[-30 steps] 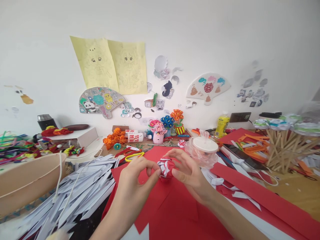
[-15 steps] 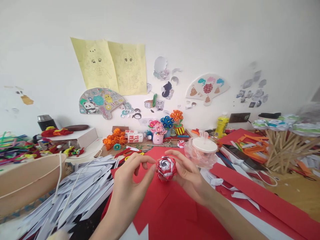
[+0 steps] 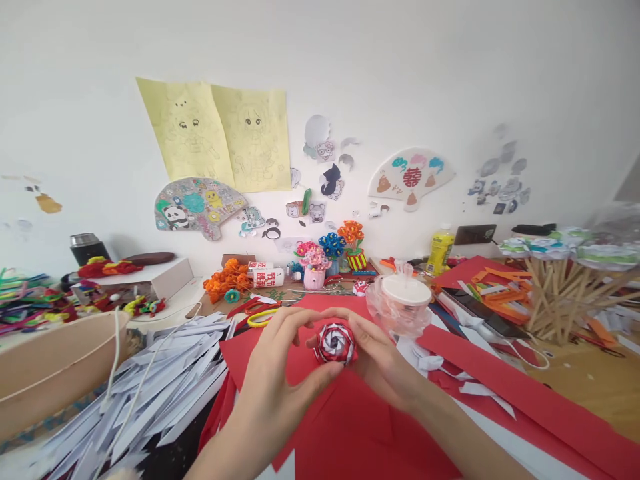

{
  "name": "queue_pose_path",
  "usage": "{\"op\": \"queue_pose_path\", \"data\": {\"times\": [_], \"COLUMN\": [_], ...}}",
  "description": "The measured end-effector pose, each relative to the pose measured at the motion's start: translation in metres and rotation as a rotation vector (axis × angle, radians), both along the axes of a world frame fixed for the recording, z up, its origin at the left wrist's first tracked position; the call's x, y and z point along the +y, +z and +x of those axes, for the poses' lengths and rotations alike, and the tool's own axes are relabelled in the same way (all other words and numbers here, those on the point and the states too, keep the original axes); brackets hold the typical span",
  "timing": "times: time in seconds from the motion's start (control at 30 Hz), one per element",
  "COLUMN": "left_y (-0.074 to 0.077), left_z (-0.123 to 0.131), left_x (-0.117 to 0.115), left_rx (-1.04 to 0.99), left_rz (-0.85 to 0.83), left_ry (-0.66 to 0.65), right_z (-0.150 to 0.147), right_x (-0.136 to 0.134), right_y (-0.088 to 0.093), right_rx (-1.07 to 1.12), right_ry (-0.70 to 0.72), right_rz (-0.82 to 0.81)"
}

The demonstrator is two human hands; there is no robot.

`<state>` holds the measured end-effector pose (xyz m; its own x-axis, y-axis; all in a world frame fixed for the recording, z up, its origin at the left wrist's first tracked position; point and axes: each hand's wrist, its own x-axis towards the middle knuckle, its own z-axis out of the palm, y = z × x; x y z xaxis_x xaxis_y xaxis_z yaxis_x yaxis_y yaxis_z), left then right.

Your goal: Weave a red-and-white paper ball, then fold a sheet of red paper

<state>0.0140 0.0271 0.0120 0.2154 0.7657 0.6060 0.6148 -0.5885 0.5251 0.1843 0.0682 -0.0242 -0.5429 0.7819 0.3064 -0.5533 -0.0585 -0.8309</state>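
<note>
A folded red-and-white paper ball (image 3: 335, 343) with a white spiral on its near face is held up between my two hands, above red paper sheets (image 3: 370, 427). My right hand (image 3: 383, 353) grips it from the right, fingers curled around its side and back. From the left, my left hand (image 3: 283, 360) cups it, with the thumb at its lower edge and the fingers arched over its upper left. Part of the ball's right side and back is hidden by the fingers.
Folded white paper strips (image 3: 165, 373) are heaped at left beside a beige basket (image 3: 55, 360). Yellow-handled scissors (image 3: 263, 319) lie behind my left hand. A lidded plastic container (image 3: 403, 300) stands behind my right. Wooden sticks (image 3: 560, 287), a yellow bottle (image 3: 441, 250) and yarn-like flowers (image 3: 315, 260) stand farther back.
The ball has turned, so its spiral centre faces me more directly. My left hand has moved right, from the ball's left edge to around it, its thumb now underneath.
</note>
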Motion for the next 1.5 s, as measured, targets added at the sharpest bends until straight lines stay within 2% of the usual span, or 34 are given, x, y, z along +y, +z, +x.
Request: {"op": "queue_pose_path", "data": {"times": [0.13,0.33,0.6,0.83,1.07,1.27,1.5], "left_y": [-0.007,-0.020,-0.025,-0.027,-0.031,-0.033,-0.033], "left_z": [0.004,0.006,0.005,0.003,0.008,0.009,0.009], "left_x": [0.003,0.008,0.011,0.015,0.014,0.015,0.014], "left_rx": [0.105,0.258,0.289,0.294,0.286,0.224,0.256], "left_rz": [0.010,0.122,0.240,0.225,0.120,0.161,0.189], "left_ry": [0.020,0.059,0.146,0.174,0.111,0.192,0.198], "right_z": [-0.002,-0.004,-0.006,-0.009,-0.017,-0.017,-0.017], "right_x": [0.000,0.006,0.005,0.007,0.009,0.011,0.014], "right_y": [-0.001,-0.009,-0.004,-0.008,-0.018,-0.019,-0.021], "right_rx": [0.001,0.020,0.015,-0.034,-0.041,0.000,0.024], "right_ry": [0.001,-0.051,0.069,0.048,-0.028,0.030,0.038], "right_rz": [-0.025,-0.061,-0.097,-0.157,-0.236,-0.236,-0.258]}}
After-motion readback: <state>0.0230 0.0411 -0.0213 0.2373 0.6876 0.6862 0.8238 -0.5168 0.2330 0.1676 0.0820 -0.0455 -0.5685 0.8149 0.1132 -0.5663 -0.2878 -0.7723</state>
